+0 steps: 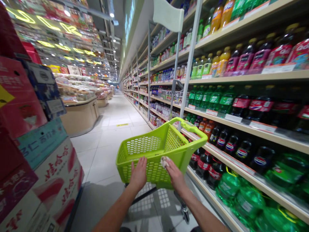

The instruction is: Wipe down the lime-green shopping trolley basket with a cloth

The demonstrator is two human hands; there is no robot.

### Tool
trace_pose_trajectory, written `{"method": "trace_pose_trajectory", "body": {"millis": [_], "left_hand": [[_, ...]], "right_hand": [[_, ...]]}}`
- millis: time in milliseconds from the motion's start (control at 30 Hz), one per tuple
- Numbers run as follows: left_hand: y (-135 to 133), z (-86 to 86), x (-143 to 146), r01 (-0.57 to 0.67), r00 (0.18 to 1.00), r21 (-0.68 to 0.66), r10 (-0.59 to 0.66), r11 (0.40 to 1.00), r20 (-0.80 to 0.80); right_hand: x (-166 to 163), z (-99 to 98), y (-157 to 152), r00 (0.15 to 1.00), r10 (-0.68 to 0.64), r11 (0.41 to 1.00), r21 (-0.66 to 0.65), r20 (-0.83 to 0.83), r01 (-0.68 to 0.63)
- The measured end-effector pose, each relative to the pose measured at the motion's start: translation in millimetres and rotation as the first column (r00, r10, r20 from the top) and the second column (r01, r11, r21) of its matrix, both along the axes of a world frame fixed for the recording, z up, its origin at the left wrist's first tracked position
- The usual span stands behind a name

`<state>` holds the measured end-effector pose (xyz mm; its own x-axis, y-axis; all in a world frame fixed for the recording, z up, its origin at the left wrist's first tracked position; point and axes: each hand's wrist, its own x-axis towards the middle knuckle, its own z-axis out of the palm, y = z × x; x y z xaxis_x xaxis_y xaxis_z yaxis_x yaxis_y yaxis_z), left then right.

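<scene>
A lime-green plastic shopping basket (154,146) on a wheeled frame stands in a supermarket aisle, tilted toward the shelves. My left hand (138,174) lies flat against its near wall, fingers stretched upward. My right hand (174,174) presses a small crumpled white cloth (165,161) against the same wall near the rim. The basket's inside looks empty.
Shelves of soda and juice bottles (241,106) run along the right. Stacked red and white cartons (36,154) stand close on the left. A round bakery counter (80,112) sits further back left. The tiled aisle floor (113,129) stretches ahead. A white sign on a pole (169,14) hangs above.
</scene>
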<state>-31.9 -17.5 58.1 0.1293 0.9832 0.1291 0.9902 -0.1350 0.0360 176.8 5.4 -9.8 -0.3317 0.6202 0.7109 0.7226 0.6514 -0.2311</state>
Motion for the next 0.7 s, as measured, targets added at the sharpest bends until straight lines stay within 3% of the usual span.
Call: {"method": "trace_pose_trajectory", "body": {"millis": [100, 267, 433, 500, 567, 633, 700], "left_hand": [[4, 3.4, 10, 0.008, 1.0, -0.007, -0.008, 1.0, 0.001], [8, 6.3, 13, 0.008, 1.0, -0.064, -0.008, 0.998, -0.007], [9, 9.5, 13, 0.0, 1.0, -0.045, 0.0, 0.999, -0.003], [10, 8.2, 14, -0.007, 1.0, -0.04, 0.006, 0.999, -0.003], [10, 6.0, 16, -0.012, 1.0, -0.042, 0.012, 0.999, -0.002], [10, 4.4, 15, -0.011, 1.0, -0.047, 0.011, 0.999, 0.0], [10, 4.3, 14, -0.005, 1.0, -0.051, 0.005, 0.999, 0.001]], "right_hand": [[3, 16.5, 9, 0.999, -0.023, 1.0, 0.02, -0.024, 0.024], [11, -8.2, 2, 0.997, 0.028, 0.997, -0.07, 0.078, -0.023], [26, 26.2, 14, 0.995, 0.003, 0.99, 0.137, -0.1, 0.01], [30, 30.0, 21, 0.99, -0.025, 0.975, 0.213, -0.142, 0.055], [32, 16.6, 21, 0.994, -0.042, 0.98, 0.189, -0.098, 0.06], [34, -2.2, 15, 1.0, -0.026, 0.996, 0.081, -0.005, 0.026], [39, -9.0, 9, 0.999, -0.011, 1.0, 0.007, 0.046, 0.011]]}}
